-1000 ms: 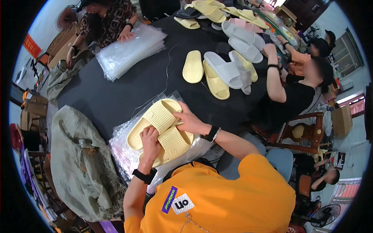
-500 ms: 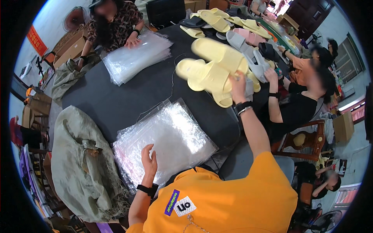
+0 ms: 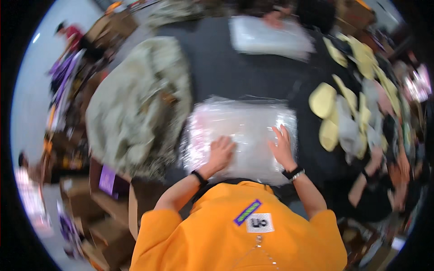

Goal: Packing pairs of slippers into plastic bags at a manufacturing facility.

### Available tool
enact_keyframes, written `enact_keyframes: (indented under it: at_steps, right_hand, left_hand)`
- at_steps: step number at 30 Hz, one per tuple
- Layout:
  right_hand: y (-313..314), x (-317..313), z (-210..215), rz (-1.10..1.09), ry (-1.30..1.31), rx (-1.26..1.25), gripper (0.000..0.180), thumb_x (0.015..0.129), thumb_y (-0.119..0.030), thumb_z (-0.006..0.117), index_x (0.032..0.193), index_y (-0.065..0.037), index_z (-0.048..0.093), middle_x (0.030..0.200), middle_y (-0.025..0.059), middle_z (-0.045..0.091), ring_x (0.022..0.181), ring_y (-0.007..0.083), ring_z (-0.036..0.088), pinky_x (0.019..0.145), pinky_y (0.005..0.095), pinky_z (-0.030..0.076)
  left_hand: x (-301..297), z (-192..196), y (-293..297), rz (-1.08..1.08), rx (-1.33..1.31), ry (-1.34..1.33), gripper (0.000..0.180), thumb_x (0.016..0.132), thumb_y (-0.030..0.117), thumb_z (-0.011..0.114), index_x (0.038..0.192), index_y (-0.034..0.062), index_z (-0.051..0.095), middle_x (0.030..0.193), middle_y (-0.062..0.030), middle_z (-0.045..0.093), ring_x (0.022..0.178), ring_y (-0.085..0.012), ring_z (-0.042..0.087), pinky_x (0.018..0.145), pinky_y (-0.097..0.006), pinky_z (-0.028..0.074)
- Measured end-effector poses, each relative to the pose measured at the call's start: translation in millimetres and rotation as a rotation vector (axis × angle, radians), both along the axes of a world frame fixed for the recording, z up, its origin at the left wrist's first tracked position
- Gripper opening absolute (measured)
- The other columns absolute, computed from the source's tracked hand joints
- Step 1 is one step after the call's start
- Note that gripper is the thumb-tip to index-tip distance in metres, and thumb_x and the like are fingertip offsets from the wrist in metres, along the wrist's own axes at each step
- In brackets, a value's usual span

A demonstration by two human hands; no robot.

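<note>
A stack of clear plastic bags (image 3: 246, 118) lies on the dark table right in front of me. My left hand (image 3: 221, 152) rests on the stack left of its middle, fingers spread and palm down. Over the stack's right side is my right hand (image 3: 282, 145), its fingers stretched out and apart; whether it touches the plastic I cannot tell. Neither hand holds anything. Pale yellow slippers (image 3: 328, 128) lie on the table to the right of the stack. The picture is blurred by motion.
A crumpled grey-green cloth sack (image 3: 140, 108) bulges at the left. Across the table (image 3: 212, 63), another person's hand (image 3: 273, 20) rests on a second plastic bag stack (image 3: 266, 38). More yellow, grey and pink slippers (image 3: 361, 54) are heaped at the right, near a co-worker's arms (image 3: 361, 183). Cardboard boxes (image 3: 108, 239) stand lower left.
My right hand has let go of the yellow slippers and moved back over the bag stack. My left hand has come down onto the stack. The view has turned left.
</note>
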State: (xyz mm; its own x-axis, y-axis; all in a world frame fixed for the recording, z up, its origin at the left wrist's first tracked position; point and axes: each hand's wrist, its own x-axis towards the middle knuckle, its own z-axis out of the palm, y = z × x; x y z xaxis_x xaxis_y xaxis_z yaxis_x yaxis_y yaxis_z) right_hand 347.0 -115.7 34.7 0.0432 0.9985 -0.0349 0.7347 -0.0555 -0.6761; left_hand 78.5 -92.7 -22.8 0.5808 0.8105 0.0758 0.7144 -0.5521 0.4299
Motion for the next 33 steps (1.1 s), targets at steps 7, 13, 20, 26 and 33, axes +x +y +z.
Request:
enact_keyframes:
  at_steps: [7,13,20,26,33]
  right_hand:
    - [-28.2,-85.2,-24.1,0.479,-0.411,-0.317,0.074,0.073,-0.04,0.065,0.137,-0.024,0.031,0.147,0.0135,0.006,0.135,0.0395,-0.001,0.091,0.0747,0.002]
    - [-24.6,-91.6,-27.5,0.505,-0.433,-0.376,0.075,0.075,-0.042,0.064,0.138,-0.024,0.027,0.148,0.0142,0.003,0.134,0.0408,-0.002,0.088,0.0765,0.007]
    - [-20.0,-98.7,-31.4,0.499,-0.424,-0.416,0.076,0.075,-0.044,0.062,0.139,-0.023,0.026,0.148,0.0146,0.001,0.134,0.0408,-0.005,0.089,0.0761,0.004]
    - [-18.5,-100.5,-33.3,0.483,-0.417,-0.49,0.081,0.075,-0.05,0.059,0.141,-0.023,0.021,0.149,0.0137,-0.005,0.135,0.0382,-0.009,0.091,0.0731,-0.001]
    - [-9.7,-108.7,-26.6,0.483,-0.421,-0.62,0.084,0.075,-0.049,0.06,0.142,-0.021,0.018,0.148,0.0151,-0.008,0.135,0.0381,-0.01,0.094,0.0709,0.0]
  left_hand:
    - [-36.9,7.6,10.3,0.255,-0.147,-0.476,0.027,0.078,0.015,0.062,0.105,0.0114,0.059,0.118,-0.0114,0.052,0.112,-0.0311,0.046,0.093,-0.042,0.036]
    - [-187.5,77.2,59.4,0.623,0.263,-0.511,0.022,0.076,-0.003,0.055,0.096,0.0047,0.06,0.089,-0.0116,0.059,0.085,-0.028,0.056,0.076,-0.035,0.045]
    - [-335.1,80.3,110.4,0.812,-0.494,0.423,0.021,0.078,0.011,0.047,0.088,0.0025,0.064,0.096,-0.0171,0.063,0.089,-0.0359,0.058,0.071,-0.043,0.047]
    - [-398.1,66.6,91.2,0.746,-0.719,0.5,0.034,0.078,0.012,0.047,0.109,0.0034,0.058,0.105,-0.0177,0.061,0.085,-0.0332,0.061,0.068,-0.043,0.048]
    - [-463.9,70.9,142.4,1.084,-0.454,0.232,0.087,0.073,0.043,0.064,0.141,0.0138,0.018,0.139,-0.0268,0.026,0.119,-0.0377,0.042,0.094,-0.043,0.04]
